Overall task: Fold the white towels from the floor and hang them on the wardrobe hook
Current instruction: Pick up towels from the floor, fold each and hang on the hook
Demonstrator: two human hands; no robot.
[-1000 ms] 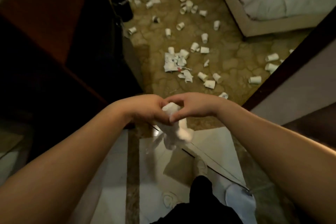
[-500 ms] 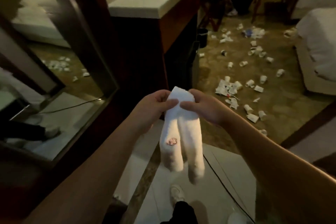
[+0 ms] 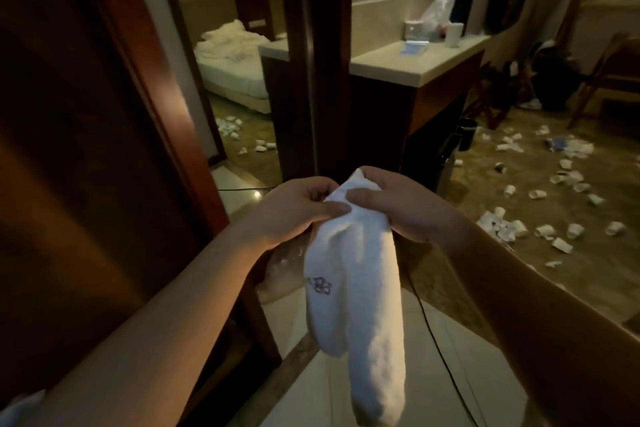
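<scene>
Still pinching the folded towel at its top, left hand and right hand together. Now hanging longer, view raised toward the tabletop.

Both hands pinch top of folded white towel, hanging down.

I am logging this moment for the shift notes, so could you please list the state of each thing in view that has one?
white towel: folded over, hanging down, gripped at its top.
left hand: pinches the towel's top edge.
right hand: grips the towel's top from the other side.
paper cups: scattered over the floor, most lying tipped or crushed.
bed: unmade, bedding rumpled.
cable: lying loose across the tiles.
</scene>
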